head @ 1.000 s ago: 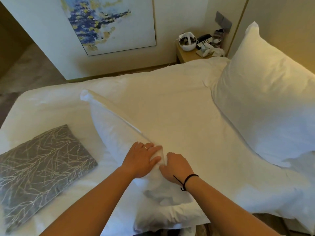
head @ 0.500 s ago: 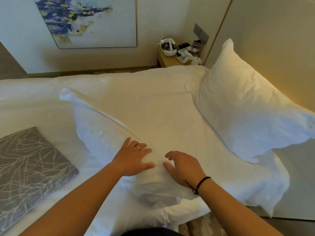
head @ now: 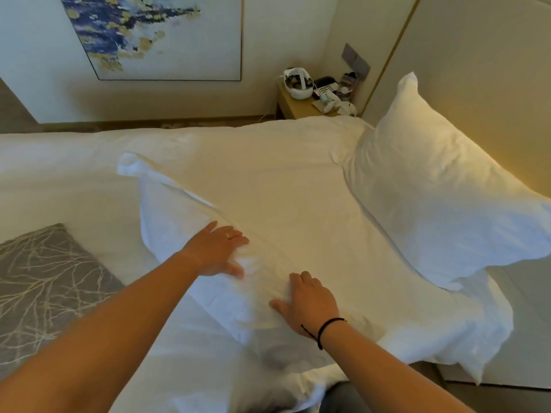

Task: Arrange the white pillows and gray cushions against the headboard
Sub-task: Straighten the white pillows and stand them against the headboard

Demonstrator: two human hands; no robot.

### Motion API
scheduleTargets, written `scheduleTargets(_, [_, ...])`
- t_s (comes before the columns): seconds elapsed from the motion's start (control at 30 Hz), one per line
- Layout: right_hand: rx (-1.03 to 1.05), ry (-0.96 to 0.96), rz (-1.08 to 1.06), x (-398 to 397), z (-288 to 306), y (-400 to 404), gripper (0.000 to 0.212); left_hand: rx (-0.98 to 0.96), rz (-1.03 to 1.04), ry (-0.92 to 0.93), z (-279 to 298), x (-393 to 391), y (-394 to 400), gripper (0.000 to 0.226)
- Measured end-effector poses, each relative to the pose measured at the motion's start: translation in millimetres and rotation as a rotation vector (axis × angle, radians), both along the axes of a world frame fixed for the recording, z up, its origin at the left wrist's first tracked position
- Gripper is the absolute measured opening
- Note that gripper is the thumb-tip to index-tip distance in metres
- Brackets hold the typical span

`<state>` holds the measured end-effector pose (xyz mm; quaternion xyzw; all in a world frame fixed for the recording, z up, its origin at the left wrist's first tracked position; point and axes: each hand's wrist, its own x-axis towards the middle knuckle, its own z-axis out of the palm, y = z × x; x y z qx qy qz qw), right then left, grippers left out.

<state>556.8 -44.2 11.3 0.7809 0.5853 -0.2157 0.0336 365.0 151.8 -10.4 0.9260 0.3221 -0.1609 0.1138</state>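
Fingers (head: 235, 234) flat on white pillow (head: 268, 210) | both hands (pressing)

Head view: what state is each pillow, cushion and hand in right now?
Near white pillow: lying flat on the bed, under both hands.
Far white pillow: propped up against the headboard.
Gray cushion: flat on the bed, untouched.
Left hand: open, pressing the near pillow.
Right hand: open, resting on it.

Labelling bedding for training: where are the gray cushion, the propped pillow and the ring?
gray cushion (head: 44, 293), head view, patterned top face.
propped pillow (head: 432, 189), head view, front face.
ring (head: 228, 235), head view, band on left-hand finger.
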Motion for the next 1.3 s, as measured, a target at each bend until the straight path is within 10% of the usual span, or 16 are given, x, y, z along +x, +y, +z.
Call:
scheduleTargets(0.27, [-0.029, 0.088, 0.017, 2.0, -18.2, 30.2, 0.051, 0.145, 0.016, 0.209, -2.0, -6.0, 30.3, 0.085])
scheduleTargets(0.5, [0.061, 0.193, 0.150, 46.7, -30.9, 38.4, 0.033, 0.306, -0.065, 0.310, 12.4, 47.2, 32.2, 0.020])
scheduleTargets(0.83, [0.407, 0.577, -0.215, 252.4, 24.0, 20.9, 0.041, 0.314, -0.386, 0.239, 97.9, 278.5, 77.7, 0.006])
scheduleTargets(1.03, [0.558, 0.396, -0.455, 414.5, 11.2, 19.3, 0.040, 0.462, -0.360, -0.029, 115.0, 487.5, 86.1, 0.021])
scheduleTargets(1.3, [0.141, 0.104, -0.478, 531.5, -53.4, 23.9, 0.039, -0.327, 0.182, -0.063, -21.7, 557.2, -22.4, 0.096])
